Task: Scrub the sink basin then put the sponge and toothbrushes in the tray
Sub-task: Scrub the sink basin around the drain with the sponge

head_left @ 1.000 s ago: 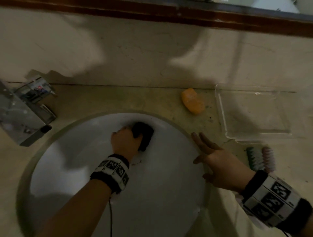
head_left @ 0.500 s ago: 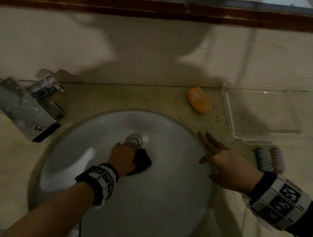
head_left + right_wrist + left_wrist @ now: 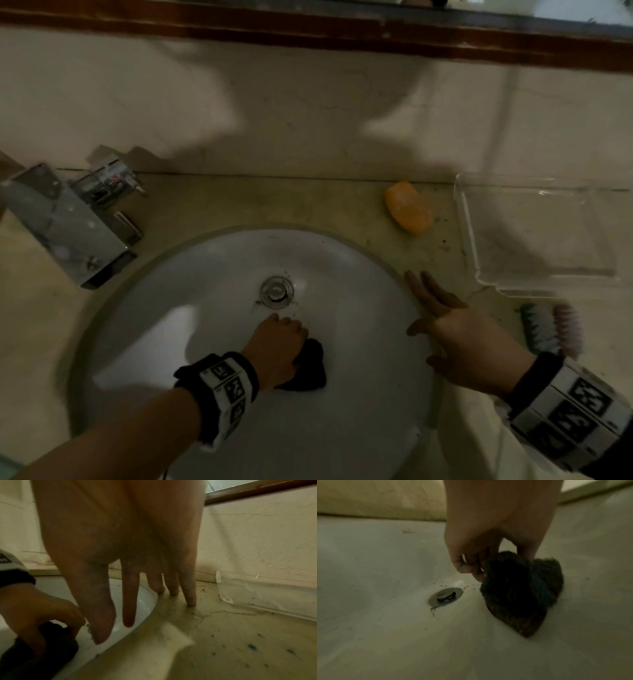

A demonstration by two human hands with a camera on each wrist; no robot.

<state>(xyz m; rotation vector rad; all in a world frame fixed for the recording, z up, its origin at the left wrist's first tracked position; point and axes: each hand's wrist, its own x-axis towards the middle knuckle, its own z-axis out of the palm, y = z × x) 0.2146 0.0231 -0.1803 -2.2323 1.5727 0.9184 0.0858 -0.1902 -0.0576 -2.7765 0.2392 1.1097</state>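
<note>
Left hand (image 3: 279,346) had dragged dark sponge (image 3: 306,366) from basin's (image 3: 359,428) far wall to near side of drain (image 3: 276,293); fingers curled round it. Right hand (image 3: 469,342), fingers spread, braced on rim, nearer tray (image 3: 534,240) and toothbrushes (image 3: 551,330) on surface

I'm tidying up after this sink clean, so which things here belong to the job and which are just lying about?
Part of the job:
- dark sponge, gripped by the left hand
- sink basin
- two toothbrushes on the counter
- clear tray, nothing in it

Just lying about:
- orange soap
- faucet
</note>
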